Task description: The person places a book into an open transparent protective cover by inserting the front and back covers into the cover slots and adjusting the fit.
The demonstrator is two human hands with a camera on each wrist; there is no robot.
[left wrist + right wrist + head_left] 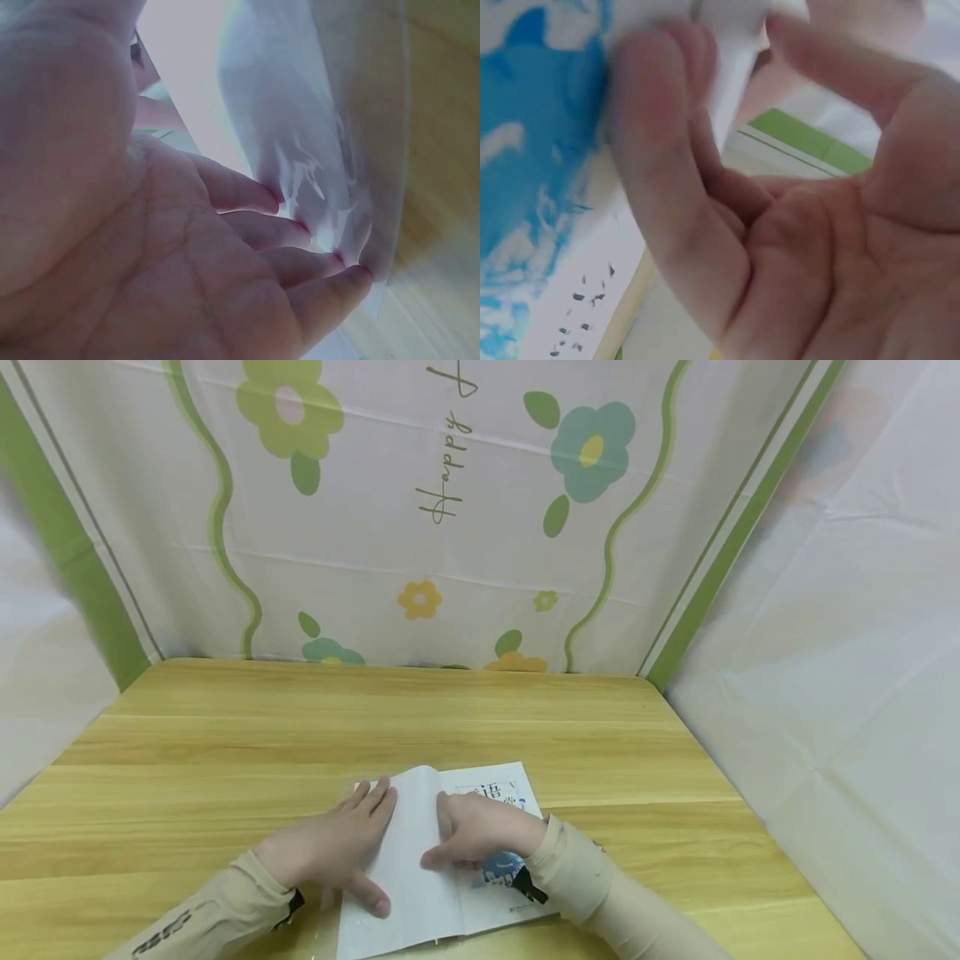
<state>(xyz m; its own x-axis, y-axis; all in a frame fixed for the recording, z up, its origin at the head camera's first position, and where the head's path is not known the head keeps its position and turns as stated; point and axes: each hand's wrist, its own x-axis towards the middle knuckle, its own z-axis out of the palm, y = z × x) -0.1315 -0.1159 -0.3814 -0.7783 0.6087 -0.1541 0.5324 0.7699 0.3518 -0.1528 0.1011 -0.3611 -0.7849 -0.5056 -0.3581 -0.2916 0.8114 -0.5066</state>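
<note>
A book [498, 910] with black characters and a blue picture lies near the table's front edge. A blank white sheet [416, 885] is folded out to its left, bulging up along the fold. My left hand [341, 843] rests on that sheet's left part with the fingers extended and the thumb spread. In the left wrist view its fingertips touch clear plastic film [386, 150] along the sheet's outer edge. At the fold, my right hand [480, 827] pinches the white sheet between thumb and bent fingers, covering part of the printed side.
The wood-grain table [375, 718] extends behind and beside the book. A flowered cloth [480, 552] hangs along the table's back edge, and a pale cloth [847, 693] hangs at the right.
</note>
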